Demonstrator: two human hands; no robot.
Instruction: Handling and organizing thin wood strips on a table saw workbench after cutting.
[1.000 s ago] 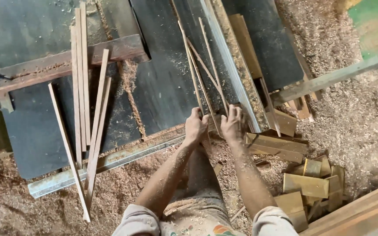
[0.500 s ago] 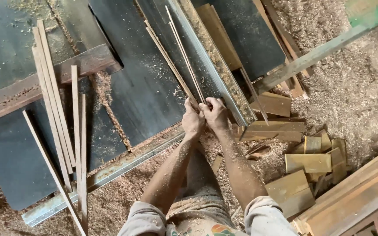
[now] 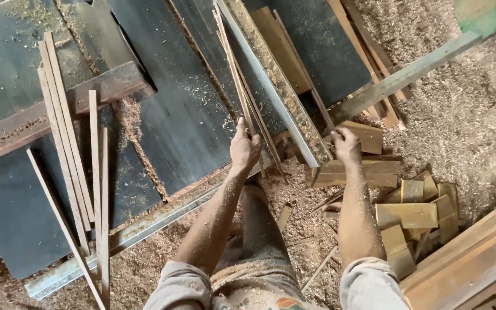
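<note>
My left hand (image 3: 244,146) grips the near ends of a bundle of thin wooden strips (image 3: 237,80) that lie along the dark saw table (image 3: 179,126), beside the metal fence rail (image 3: 271,92). My right hand (image 3: 347,144) is off the bundle, to the right of the rail's near end, above a wooden block (image 3: 363,172); its fingers are curled and I see nothing in it.
Several more thin strips (image 3: 67,155) lie on the table's left side, some overhanging the metal front edge (image 3: 144,229). Offcut wooden blocks (image 3: 414,212) are piled at the right on a floor of sawdust. Planks (image 3: 466,252) run along the lower right.
Both hands held the strip bundle together before. My right hand has let go and moved right past the rail; the bundle now lies closer along the fence.
</note>
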